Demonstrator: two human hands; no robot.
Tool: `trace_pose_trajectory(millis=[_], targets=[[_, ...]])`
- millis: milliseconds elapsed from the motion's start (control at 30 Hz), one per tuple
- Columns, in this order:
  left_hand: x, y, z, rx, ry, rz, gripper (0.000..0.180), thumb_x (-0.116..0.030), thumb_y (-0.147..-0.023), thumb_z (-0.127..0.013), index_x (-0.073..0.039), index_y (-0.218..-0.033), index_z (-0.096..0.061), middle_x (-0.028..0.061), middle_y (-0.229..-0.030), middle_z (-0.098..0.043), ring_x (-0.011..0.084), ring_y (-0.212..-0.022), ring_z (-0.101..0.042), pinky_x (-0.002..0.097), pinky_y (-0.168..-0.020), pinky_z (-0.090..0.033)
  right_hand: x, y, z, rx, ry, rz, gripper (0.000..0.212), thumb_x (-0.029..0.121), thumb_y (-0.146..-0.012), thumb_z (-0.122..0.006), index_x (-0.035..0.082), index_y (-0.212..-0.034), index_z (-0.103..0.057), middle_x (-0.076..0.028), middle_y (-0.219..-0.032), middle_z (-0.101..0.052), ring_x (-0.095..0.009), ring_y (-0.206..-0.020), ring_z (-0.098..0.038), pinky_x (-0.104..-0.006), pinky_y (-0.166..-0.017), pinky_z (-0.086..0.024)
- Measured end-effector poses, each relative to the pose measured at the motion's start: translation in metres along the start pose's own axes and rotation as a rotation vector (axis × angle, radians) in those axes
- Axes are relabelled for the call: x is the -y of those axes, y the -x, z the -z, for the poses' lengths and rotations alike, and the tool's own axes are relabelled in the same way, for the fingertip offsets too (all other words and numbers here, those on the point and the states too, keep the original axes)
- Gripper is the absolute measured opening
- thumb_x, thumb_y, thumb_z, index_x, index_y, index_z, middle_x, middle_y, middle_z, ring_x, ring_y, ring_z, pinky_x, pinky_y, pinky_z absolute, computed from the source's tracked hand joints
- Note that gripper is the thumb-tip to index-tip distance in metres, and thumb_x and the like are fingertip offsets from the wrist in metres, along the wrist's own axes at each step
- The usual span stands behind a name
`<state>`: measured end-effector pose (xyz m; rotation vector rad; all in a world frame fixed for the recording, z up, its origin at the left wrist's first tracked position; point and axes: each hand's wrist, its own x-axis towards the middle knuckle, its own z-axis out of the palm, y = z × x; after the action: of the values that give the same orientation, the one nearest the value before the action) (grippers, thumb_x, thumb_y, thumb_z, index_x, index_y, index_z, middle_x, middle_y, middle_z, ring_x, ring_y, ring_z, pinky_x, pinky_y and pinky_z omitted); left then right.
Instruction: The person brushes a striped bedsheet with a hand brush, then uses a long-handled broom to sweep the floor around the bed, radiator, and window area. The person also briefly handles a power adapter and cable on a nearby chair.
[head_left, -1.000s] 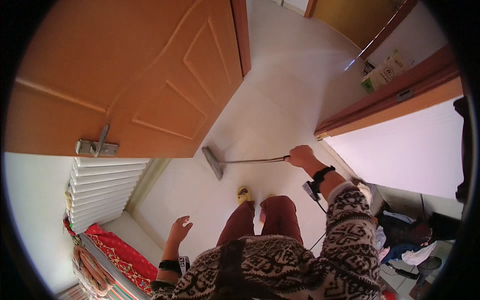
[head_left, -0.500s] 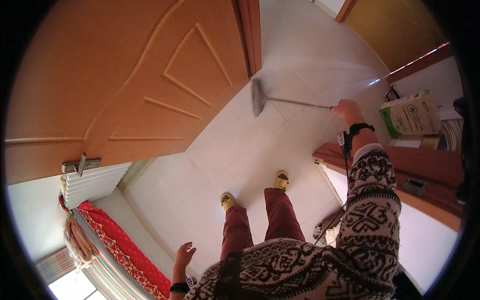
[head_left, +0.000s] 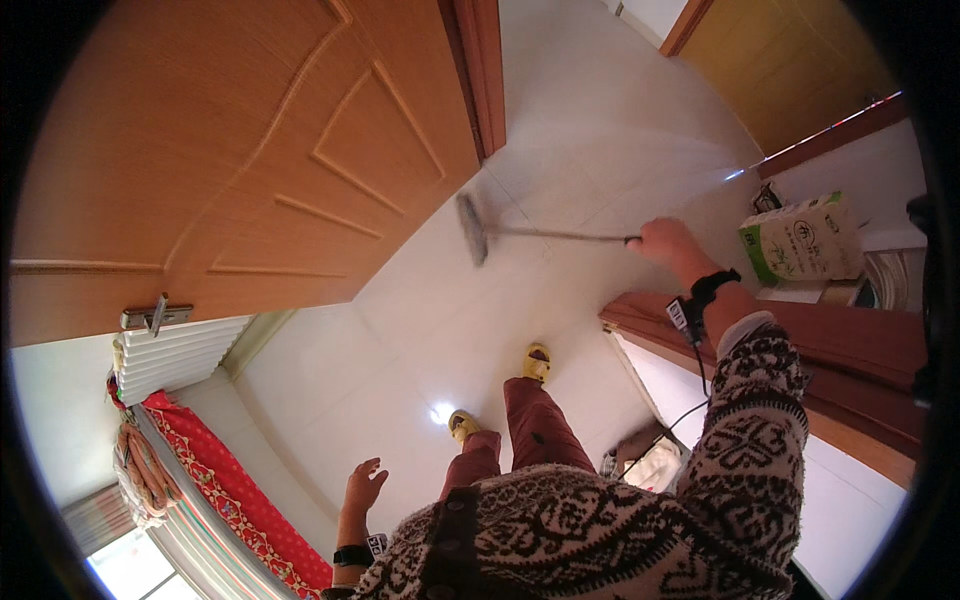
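With the fingers of my right hand wrapped around the end of its handle, I hold a broom. Its thin handle stretches leftward to a grey, blurred head. That head touches the pale tiled floor close to the lower edge of the brown door. My left hand hangs low on the left side with its fingers apart and nothing in it. It is nearest to the floor beside the white wall base.
A white radiator and a red patterned cloth line the left. At the right are a wooden door frame and a white-and-green package. A dark and white bundle lies near my right leg. My feet wear yellow shoes.
My right hand and the broom have shifted left and slightly down, its head now nearer the door's lower edge. My feet have moved, and a bright light spot shows beside the left shoe.
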<state>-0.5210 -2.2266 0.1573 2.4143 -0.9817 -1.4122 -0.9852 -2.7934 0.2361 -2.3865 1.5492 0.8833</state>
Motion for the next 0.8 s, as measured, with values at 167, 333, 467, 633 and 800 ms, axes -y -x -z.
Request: trace_pose_trajectory(millis=[167, 333, 467, 633, 800], targets=[[-0.011, 0.001, -0.007, -0.01, 0.01, 0.029, 0.042, -0.018, -0.079, -0.067, 0.0, -0.115, -0.056, 0.0161, -0.11, -0.061, 0.025, -0.102, -0.059, 0.036, -0.087, -0.048, 0.026, -0.003, -0.046, 0.07, 0.075, 0.15, 0.044, 0.043, -0.076, -0.051, 0.003, -0.084, -0.069, -0.016, -0.084, -0.066, -0.035, -0.083, -0.062, -0.0462, -0.074, -0.048], [-0.009, 0.008, -0.014, -0.045, 0.03, 0.074, 0.042, -0.023, -0.077, -0.068, -0.003, -0.113, -0.059, 0.0156, -0.108, -0.062, 0.027, -0.1, -0.061, 0.0373, -0.086, -0.048, -0.022, -0.012, -0.043, 0.059, 0.157, 0.037, 0.042, 0.041, -0.076, -0.055, 0.004, -0.089, -0.069, -0.016, -0.089, -0.066, -0.034, -0.087, -0.062, -0.0452, -0.074, -0.048], [-0.024, 0.009, -0.023, 0.036, 0.025, 0.097, 0.043, -0.019, -0.08, -0.067, 0.002, -0.116, -0.056, 0.0166, -0.112, -0.061, 0.0258, -0.103, -0.059, 0.0361, -0.088, -0.048, -0.092, -0.027, 0.01, -0.031, 0.223, -0.158, 0.038, 0.038, -0.077, -0.058, 0.005, -0.091, -0.069, -0.015, -0.093, -0.065, -0.032, -0.091, -0.061, -0.0436, -0.074, -0.049], [-0.058, -0.003, -0.017, 0.015, 0.011, 0.043, 0.043, -0.024, -0.078, -0.068, -0.004, -0.114, -0.058, 0.0163, -0.11, -0.062, 0.0269, -0.102, -0.06, 0.0375, -0.087, -0.048, -0.11, -0.077, 0.035, -0.235, 0.239, -0.195, 0.028, 0.033, -0.08, -0.058, 0.009, -0.086, -0.07, -0.011, -0.089, -0.067, -0.027, -0.088, -0.063, -0.0397, -0.071, -0.05], [-0.081, -0.033, 0.022, 0.04, -0.07, 0.01, 0.043, -0.025, -0.078, -0.067, -0.003, -0.114, -0.058, 0.0172, -0.108, -0.062, 0.027, -0.101, -0.06, 0.0374, -0.087, -0.048, -0.092, -0.09, 0.006, -0.331, -0.022, -0.45, 0.02, 0.026, -0.081, -0.058, 0.01, -0.084, -0.07, -0.008, -0.086, -0.068, -0.027, -0.083, -0.065, -0.0393, -0.07, -0.05]])
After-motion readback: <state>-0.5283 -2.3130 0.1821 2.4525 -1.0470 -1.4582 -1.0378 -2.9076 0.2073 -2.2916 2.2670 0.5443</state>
